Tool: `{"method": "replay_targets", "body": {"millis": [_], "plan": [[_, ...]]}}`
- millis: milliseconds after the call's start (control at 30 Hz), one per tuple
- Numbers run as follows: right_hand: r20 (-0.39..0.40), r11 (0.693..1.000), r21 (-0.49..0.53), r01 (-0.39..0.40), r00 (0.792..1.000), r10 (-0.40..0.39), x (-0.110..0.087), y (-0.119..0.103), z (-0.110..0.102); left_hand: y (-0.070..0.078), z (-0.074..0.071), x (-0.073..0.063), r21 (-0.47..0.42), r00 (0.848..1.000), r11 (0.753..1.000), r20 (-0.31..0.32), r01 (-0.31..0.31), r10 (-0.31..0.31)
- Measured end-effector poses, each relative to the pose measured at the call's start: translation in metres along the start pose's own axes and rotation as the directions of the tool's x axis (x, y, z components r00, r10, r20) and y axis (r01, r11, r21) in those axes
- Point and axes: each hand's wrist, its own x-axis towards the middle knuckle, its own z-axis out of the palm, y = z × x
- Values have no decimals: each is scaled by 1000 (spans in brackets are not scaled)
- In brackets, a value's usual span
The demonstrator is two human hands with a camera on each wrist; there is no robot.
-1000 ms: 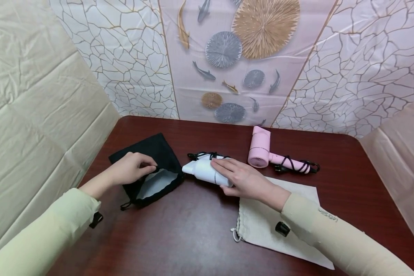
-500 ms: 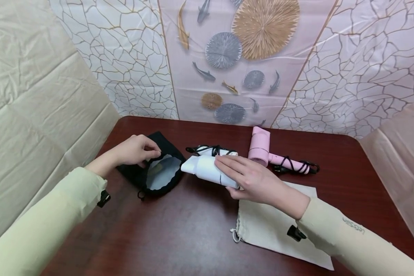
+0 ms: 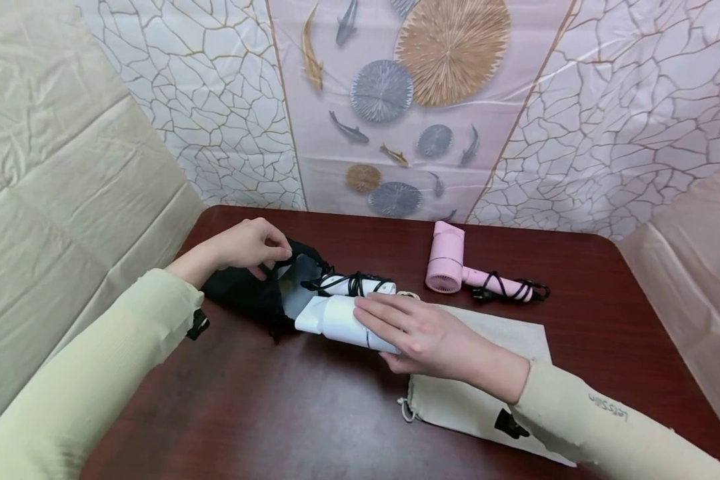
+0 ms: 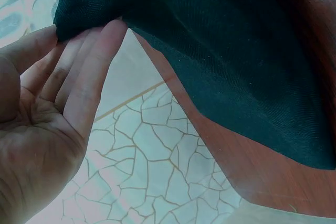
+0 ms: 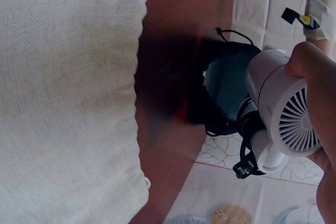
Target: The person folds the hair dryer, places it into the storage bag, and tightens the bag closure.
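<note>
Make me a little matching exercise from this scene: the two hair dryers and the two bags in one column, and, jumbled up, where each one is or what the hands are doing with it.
1. White hair dryer
2. Pink hair dryer
3. Black bag
4. Cream bag

A. Lies flat, partly hidden by the right sleeve in the head view
B. Gripped by the right hand
C. Held at its mouth by the left hand
D. Lies toward the far edge of the table

Pairs: 1-B; 2-D; 3-C; 4-A
</note>
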Motion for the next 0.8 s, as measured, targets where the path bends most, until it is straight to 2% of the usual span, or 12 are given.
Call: {"method": "replay_targets", "body": {"millis": [233, 533, 800], "plan": [[-2, 1000, -6, 12, 1000, -12, 1, -1, 14, 7, 4, 4, 71, 999, 997, 49, -21, 17], [66, 999, -32, -20, 998, 22, 1, 7, 21, 15, 10, 6, 171, 989, 984, 142, -57, 33], [78, 997, -71, 5, 997, 0, 4, 10, 29, 18, 20, 8, 180, 991, 982, 129, -58, 35]]}}
